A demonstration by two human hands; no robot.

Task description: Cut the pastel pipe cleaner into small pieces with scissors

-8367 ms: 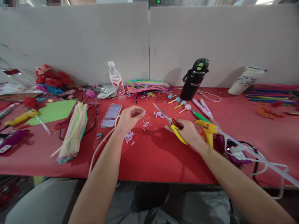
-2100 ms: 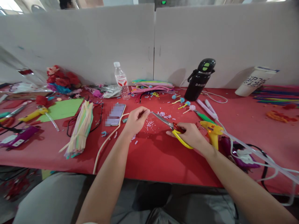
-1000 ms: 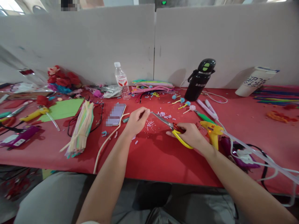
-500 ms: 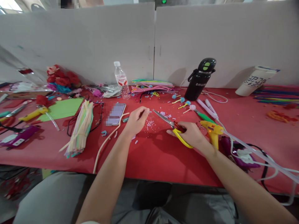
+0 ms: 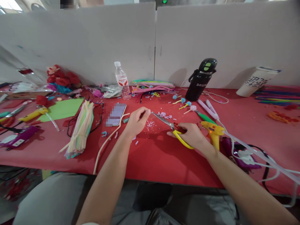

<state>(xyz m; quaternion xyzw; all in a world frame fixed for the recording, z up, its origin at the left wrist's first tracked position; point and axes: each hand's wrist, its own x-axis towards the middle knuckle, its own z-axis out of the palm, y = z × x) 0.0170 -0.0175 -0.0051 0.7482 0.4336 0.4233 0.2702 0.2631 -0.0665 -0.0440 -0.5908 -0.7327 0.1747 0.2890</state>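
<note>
My left hand (image 5: 138, 121) is closed in a pinch above the middle of the table; a small pale pink pipe cleaner piece is mostly hidden between its fingertips. My right hand (image 5: 189, 134) grips scissors (image 5: 164, 119) with yellow and red handles. Their blades point left, tips right at my left fingertips, and look nearly closed. Short lilac pipe cleaner pieces (image 5: 164, 115) lie just beyond the blades. Fine pink clippings (image 5: 150, 126) are scattered beneath. A long cream pipe cleaner (image 5: 102, 152) curves along the table left of my left forearm.
A phone (image 5: 116, 115) and a pale pipe cleaner bundle (image 5: 81, 131) lie left. Small pompom stems (image 5: 188, 104), a black flask (image 5: 199, 82) and a water bottle (image 5: 122, 82) are farther back. A yellow glue gun (image 5: 213, 132) with cables sits close to my right forearm.
The scissor tips have shifted slightly left, up to my left fingertips, and the blades look more closed. The pale piece at the fingertips shows less. My hands have barely moved.
</note>
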